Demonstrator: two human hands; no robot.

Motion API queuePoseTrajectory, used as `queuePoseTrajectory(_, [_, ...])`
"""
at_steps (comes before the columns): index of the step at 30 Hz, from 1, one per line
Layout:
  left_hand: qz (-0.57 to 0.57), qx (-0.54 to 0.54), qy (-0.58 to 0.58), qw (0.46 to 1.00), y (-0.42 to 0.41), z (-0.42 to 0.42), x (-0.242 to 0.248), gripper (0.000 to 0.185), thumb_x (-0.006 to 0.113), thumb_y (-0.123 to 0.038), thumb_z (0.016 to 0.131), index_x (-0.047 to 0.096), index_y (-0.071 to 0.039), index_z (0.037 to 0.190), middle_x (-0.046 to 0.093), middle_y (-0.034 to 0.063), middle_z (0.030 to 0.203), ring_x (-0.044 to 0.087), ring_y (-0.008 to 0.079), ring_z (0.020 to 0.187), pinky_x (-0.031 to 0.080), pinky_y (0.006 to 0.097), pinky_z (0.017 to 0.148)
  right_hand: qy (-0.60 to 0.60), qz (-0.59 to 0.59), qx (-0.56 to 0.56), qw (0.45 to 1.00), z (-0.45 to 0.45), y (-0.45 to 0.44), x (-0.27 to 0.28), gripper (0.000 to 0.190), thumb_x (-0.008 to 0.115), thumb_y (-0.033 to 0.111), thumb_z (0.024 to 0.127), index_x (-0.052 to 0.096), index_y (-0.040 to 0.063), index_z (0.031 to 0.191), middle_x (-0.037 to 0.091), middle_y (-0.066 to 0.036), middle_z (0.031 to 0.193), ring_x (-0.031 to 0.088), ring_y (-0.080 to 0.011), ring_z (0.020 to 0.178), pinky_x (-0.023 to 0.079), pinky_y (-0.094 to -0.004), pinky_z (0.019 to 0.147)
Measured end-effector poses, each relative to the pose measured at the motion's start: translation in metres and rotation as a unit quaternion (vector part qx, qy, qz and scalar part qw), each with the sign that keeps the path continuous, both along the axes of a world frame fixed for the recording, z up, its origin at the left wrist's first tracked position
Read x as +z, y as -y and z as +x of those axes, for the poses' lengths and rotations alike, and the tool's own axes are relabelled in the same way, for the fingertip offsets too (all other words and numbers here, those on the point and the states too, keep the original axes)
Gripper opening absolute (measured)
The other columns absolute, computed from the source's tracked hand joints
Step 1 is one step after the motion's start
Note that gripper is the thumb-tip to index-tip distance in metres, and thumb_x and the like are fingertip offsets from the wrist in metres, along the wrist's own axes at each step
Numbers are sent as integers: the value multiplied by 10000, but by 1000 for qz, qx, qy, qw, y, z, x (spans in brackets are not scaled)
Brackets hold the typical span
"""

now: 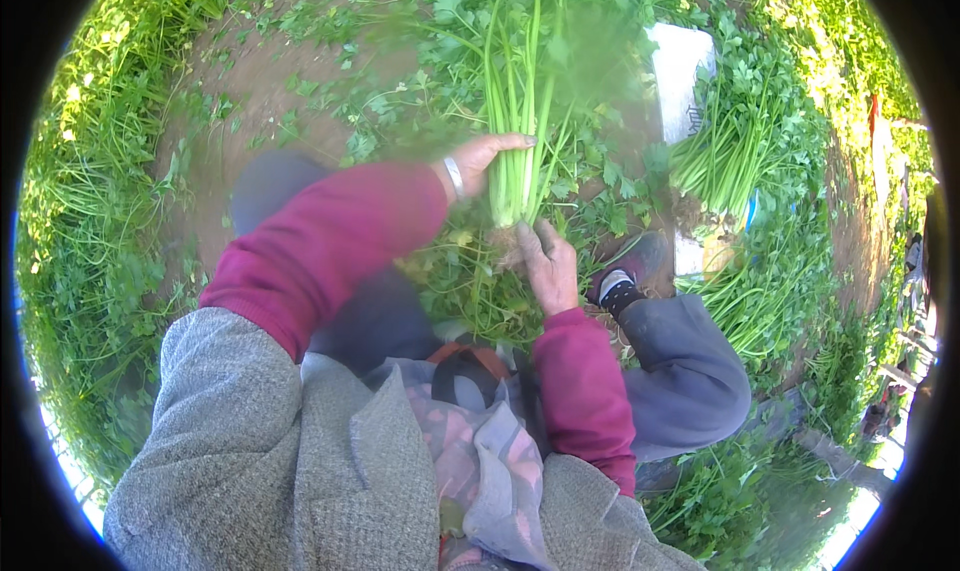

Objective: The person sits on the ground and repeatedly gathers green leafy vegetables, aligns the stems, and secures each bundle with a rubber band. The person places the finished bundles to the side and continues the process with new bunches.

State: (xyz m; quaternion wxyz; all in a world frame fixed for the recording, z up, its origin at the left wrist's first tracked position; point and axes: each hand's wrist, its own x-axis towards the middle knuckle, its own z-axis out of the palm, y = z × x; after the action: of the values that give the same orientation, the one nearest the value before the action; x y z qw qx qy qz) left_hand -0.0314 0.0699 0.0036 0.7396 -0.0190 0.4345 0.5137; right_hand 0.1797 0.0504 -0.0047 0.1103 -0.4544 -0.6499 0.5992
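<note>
My left hand [476, 162], with a pale band at its wrist, is wrapped around the lower stalks of a green celery bunch [514, 113]. The bunch stands nearly upright in view, its leafy tops away from me and partly blurred. At the stalks' lower end hangs a tangle of brown roots [506, 247]. The fingers of my right hand [553, 267] pinch the bunch's base beside these roots. Part of the left hand's grip is hidden behind the stalks.
To the right, a pile of celery with roots [724, 151] lies over a white board or box [679, 75] bearing writing. My shoe [641, 256] is close by. Loose celery leaves cover the soil [292, 53]. Dense celery plants [90, 196] grow at the left.
</note>
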Motion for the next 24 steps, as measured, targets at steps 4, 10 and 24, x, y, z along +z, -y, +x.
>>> queuePoseTrajectory(4, [28, -9, -60, 998, 2, 2, 11, 290, 688, -189, 800, 620, -21, 1026, 643, 78, 866, 623, 207, 789, 516, 364, 754, 22, 157, -47, 986, -13, 13, 5, 364, 504, 314, 942, 583, -41, 936, 535, -134, 663, 494, -152, 594, 425, -344, 586])
queuePoseTrajectory(10, [128, 23, -85, 988, 9, -8, 49, 415, 648, -96, 786, 541, -16, 1178, 632, 94, 980, 617, 212, 875, 522, 359, 799, -22, 130, -183, 974, -9, 12, -23, 311, 507, 259, 940, 602, -37, 964, 630, -203, 755, 566, -221, 621, 467, -336, 631])
queuePoseTrajectory(24, [233, 68, -53, 969, 28, -36, 54, 545, 669, -169, 808, 419, -69, 1282, 553, 91, 1082, 571, 247, 1024, 494, 451, 921, -301, -100, -116, 941, -37, -14, 62, 506, 442, 402, 960, 477, 22, 1292, 601, -123, 1145, 566, -195, 1023, 450, -347, 905])
